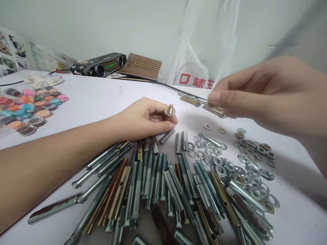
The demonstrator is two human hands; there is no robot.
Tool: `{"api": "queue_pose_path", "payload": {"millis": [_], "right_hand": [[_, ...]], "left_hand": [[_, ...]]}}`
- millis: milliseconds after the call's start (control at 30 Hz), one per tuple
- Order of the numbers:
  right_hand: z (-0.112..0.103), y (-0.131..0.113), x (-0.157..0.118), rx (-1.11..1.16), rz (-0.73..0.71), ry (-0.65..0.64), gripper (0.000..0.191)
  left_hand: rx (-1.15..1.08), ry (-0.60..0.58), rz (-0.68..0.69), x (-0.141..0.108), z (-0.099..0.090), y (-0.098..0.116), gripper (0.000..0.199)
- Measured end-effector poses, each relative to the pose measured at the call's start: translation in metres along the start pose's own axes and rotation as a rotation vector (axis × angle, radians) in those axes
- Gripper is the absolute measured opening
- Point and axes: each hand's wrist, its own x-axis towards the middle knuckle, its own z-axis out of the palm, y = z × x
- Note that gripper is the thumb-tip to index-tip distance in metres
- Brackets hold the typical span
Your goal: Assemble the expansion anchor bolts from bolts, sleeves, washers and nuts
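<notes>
- Though its lower end is hidden, one threaded bolt (170, 108), ringed by one washer (167, 112), is pinched by the left hand (145, 119).
- Right hand (268, 95): pinching or not, cannot tell.

The held bolt (170, 109) is gleaming golden; silvery washers (208, 159) are shining; brown stripes are crossing the mat (143, 66); red characters are marking the bag (201, 47).

Upright bolt (170, 108); washer (167, 112) around it

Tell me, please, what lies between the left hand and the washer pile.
In the head view, short silver tubes lie between the left hand and the washer pile.
</notes>
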Motion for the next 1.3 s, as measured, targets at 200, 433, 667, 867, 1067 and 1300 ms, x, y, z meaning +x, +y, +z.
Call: {"api": "queue_pose_path", "payload": {"millis": [200, 433, 667, 867, 1067, 1300], "right_hand": [[0.037, -0.022, 0.012, 0.188, -0.061, 0.160, 0.031], [0.055, -0.016, 0.019, 0.183, -0.143, 0.128, 0.036], [0.051, -0.022, 0.016, 0.202, -0.079, 0.215, 0.047], [0.056, -0.021, 0.018, 0.318, -0.242, 0.113, 0.040], [0.060, -0.018, 0.021, 0.336, -0.201, 0.149, 0.031], [0.064, -0.013, 0.022, 0.405, -0.353, 0.130, 0.016]], "left_hand": [[0.017, -0.019, 0.060, 0.002, 0.000, -0.004, 0.016], [0.008, -0.050, 0.107, 0.002, 0.000, -0.006, 0.015], [-0.014, -0.073, 0.123, 0.003, -0.001, -0.007, 0.016], [0.065, -0.038, 0.174, 0.004, 0.000, -0.007, 0.013], [0.063, -0.030, 0.185, 0.005, 0.000, -0.009, 0.012], [0.093, -0.028, 0.199, 0.005, 0.000, -0.009, 0.013]]}}
